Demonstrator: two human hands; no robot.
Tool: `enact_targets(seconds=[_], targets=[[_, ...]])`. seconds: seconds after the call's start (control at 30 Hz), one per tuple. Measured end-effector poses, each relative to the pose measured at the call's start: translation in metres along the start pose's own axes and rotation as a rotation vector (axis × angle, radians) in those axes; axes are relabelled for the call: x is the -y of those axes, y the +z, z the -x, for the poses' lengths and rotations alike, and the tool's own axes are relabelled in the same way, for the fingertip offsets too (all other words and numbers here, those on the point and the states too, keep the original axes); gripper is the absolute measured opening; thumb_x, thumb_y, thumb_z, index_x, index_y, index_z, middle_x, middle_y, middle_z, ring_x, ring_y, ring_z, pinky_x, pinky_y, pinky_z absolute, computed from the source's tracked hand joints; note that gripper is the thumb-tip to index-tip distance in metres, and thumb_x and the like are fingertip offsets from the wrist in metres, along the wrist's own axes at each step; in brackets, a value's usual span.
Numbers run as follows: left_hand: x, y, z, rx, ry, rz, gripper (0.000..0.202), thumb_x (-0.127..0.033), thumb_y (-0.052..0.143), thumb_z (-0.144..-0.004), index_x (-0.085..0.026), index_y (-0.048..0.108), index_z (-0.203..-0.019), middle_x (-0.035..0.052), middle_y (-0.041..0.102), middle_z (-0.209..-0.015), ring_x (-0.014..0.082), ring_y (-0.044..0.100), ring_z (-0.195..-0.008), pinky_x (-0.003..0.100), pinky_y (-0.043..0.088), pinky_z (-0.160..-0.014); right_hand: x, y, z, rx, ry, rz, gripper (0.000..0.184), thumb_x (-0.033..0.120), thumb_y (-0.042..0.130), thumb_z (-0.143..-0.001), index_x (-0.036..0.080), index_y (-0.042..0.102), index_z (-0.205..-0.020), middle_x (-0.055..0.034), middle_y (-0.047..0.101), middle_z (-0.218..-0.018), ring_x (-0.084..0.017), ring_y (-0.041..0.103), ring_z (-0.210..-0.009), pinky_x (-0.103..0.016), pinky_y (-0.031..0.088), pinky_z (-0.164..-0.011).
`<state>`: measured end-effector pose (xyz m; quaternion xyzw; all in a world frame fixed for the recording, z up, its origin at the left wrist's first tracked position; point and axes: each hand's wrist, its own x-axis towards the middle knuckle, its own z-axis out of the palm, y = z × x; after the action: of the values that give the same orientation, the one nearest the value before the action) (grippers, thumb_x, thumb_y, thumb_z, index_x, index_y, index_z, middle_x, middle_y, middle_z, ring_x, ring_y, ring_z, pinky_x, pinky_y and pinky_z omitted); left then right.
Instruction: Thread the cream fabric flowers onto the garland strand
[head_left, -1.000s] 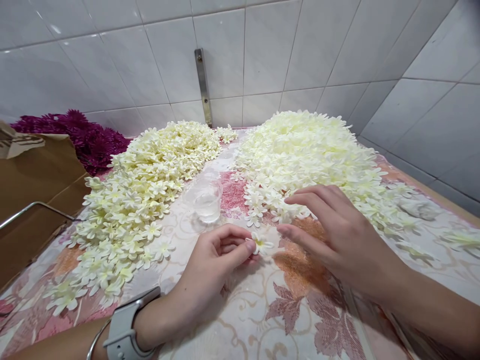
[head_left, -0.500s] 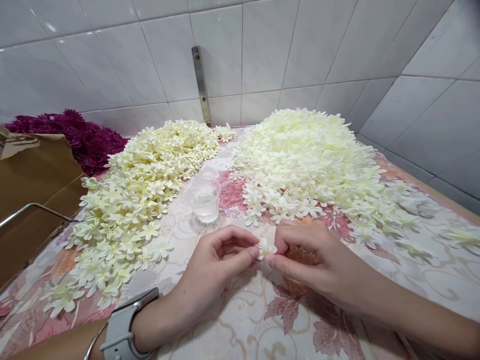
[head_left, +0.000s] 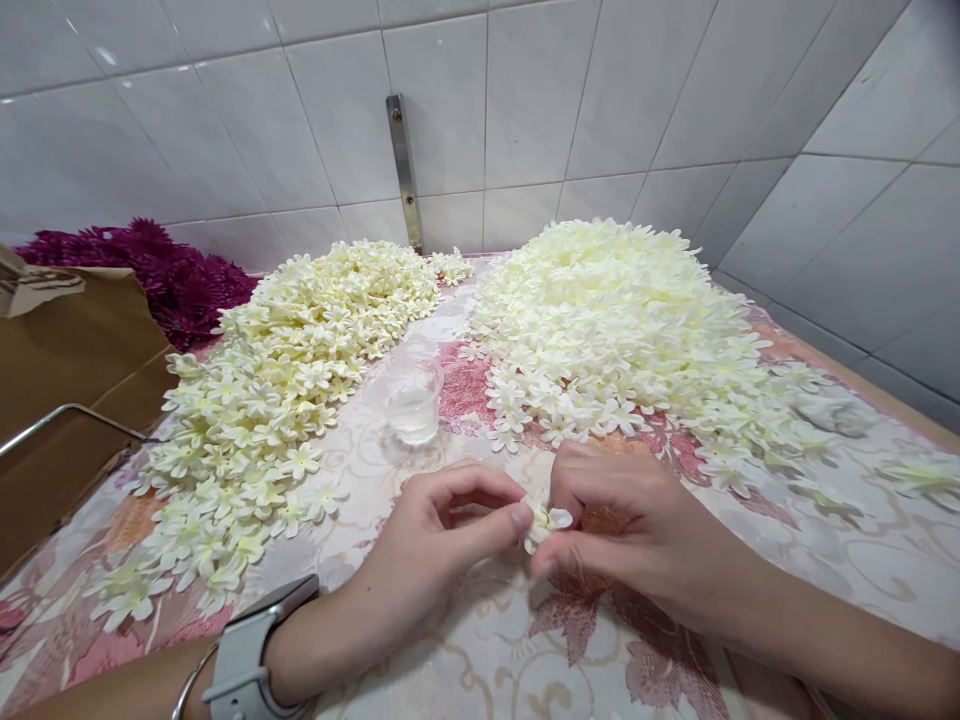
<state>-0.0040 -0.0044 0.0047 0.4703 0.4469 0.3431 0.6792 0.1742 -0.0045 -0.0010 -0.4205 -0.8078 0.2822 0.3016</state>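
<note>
A small white flower point(head_left: 546, 525) with rounded petals is held up between my two hands, just above the cloth. Thumb and index finger of my left hand point(head_left: 457, 535) pinch it from the left. My right hand point(head_left: 637, 530) is curled at its right side, index finger against a petal and thumb just below; how firmly it grips I cannot make out. Beyond my hands stands a clear plastic cup point(head_left: 412, 405) with what looks like clear liquid. Loose flowers lie in a cream-white heap point(head_left: 300, 370) on the left and a whiter heap point(head_left: 607, 310) on the right.
A patterned tablecloth point(head_left: 480, 640) covers the table. At the left stand a brown cardboard box point(head_left: 82, 370) and a metal wire point(head_left: 71, 408), with purple flowers point(head_left: 150, 275) behind. A metal bracket point(head_left: 403, 170) is fixed to the tiled wall point(head_left: 540, 100).
The flower has turned and shifted slightly right and down between my fingers. My left fingertips moved a little right, and my right thumb dropped lower, widening its gap from the index finger.
</note>
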Motion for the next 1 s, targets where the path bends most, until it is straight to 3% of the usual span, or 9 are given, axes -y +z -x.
enact_targets(seconds=[0.1, 0.2, 0.27, 0.37, 0.47, 0.6, 0.77, 1.0], targets=[[-0.001, 0.001, -0.001, -0.101, -0.012, 0.085, 0.007, -0.020, 0.070, -0.070, -0.015, 0.068, -0.066, -0.0016, 0.059, -0.066, 0.0085, 0.052, -0.062, 0.017, 0.040, -0.057, -0.002, -0.006, -0.001, -0.029, 0.023, 0.098, 0.040, 0.038, 0.056, -0.086, 0.019, 0.040, -0.055, 0.0034, 0.046, -0.055, -0.011, 0.045, -0.053, -0.024, 0.033, -0.051], [-0.002, 0.002, -0.003, -0.176, 0.007, 0.103, 0.009, -0.020, 0.072, -0.069, -0.015, 0.066, -0.064, -0.0017, 0.060, -0.063, 0.0089, 0.055, -0.060, 0.018, 0.041, -0.058, -0.006, -0.012, -0.003, -0.291, -0.024, 0.360, 0.015, 0.030, 0.048, -0.089, 0.020, 0.052, -0.078, -0.0047, 0.059, -0.075, -0.019, 0.056, -0.070, -0.030, 0.040, -0.060], [-0.001, 0.002, -0.004, -0.181, 0.005, 0.106, 0.011, -0.022, 0.074, -0.068, -0.015, 0.066, -0.064, -0.0012, 0.061, -0.063, 0.0101, 0.056, -0.061, 0.019, 0.043, -0.060, -0.007, -0.010, -0.003, -0.391, -0.094, 0.459, 0.012, 0.029, 0.050, -0.087, 0.018, 0.052, -0.093, -0.0095, 0.061, -0.087, -0.023, 0.058, -0.081, -0.033, 0.042, -0.067], [0.001, 0.001, -0.004, -0.139, -0.006, 0.118, 0.011, -0.024, 0.074, -0.068, -0.015, 0.067, -0.065, -0.0014, 0.061, -0.062, 0.0094, 0.054, -0.059, 0.019, 0.041, -0.056, -0.003, -0.001, 0.000, -0.219, -0.172, 0.379, 0.013, 0.030, 0.052, -0.088, 0.018, 0.052, -0.084, -0.0058, 0.060, -0.076, -0.019, 0.055, -0.070, -0.030, 0.042, -0.061], [0.002, 0.000, -0.003, -0.080, -0.005, 0.053, 0.007, -0.022, 0.073, -0.069, -0.015, 0.070, -0.068, -0.0007, 0.063, -0.065, 0.0098, 0.055, -0.062, 0.019, 0.042, -0.058, 0.001, 0.007, 0.001, -0.094, -0.188, 0.300, 0.019, 0.020, 0.046, -0.091, 0.018, 0.051, -0.072, -0.0027, 0.056, -0.068, -0.015, 0.050, -0.063, -0.026, 0.039, -0.057], [-0.001, 0.000, -0.003, -0.063, 0.007, 0.003, 0.005, -0.017, 0.074, -0.067, -0.015, 0.071, -0.071, 0.0009, 0.068, -0.071, 0.0115, 0.058, -0.070, 0.019, 0.044, -0.064, 0.001, 0.007, 0.000, -0.035, -0.102, 0.186, 0.020, 0.013, 0.045, -0.090, 0.018, 0.053, -0.072, -0.0008, 0.054, -0.066, -0.013, 0.048, -0.062, -0.025, 0.036, -0.058], [-0.002, 0.003, -0.003, -0.100, -0.027, 0.060, 0.004, -0.013, 0.074, -0.067, -0.014, 0.070, -0.067, -0.0008, 0.066, -0.063, 0.0084, 0.056, -0.062, 0.016, 0.042, -0.057, 0.001, 0.002, -0.002, 0.055, -0.006, 0.069, 0.026, 0.013, 0.043, -0.090, 0.018, 0.048, -0.065, 0.0013, 0.050, -0.062, -0.012, 0.047, -0.059, -0.023, 0.035, -0.056], [-0.003, 0.003, -0.005, -0.119, -0.034, 0.141, 0.005, -0.010, 0.071, -0.069, -0.012, 0.071, -0.064, -0.0008, 0.064, -0.060, 0.0062, 0.056, -0.058, 0.013, 0.042, -0.056, 0.000, -0.001, -0.004, 0.080, 0.145, 0.001, 0.031, 0.021, 0.040, -0.091, 0.020, 0.039, -0.061, 0.0031, 0.045, -0.058, -0.012, 0.042, -0.054, -0.024, 0.031, -0.051]])
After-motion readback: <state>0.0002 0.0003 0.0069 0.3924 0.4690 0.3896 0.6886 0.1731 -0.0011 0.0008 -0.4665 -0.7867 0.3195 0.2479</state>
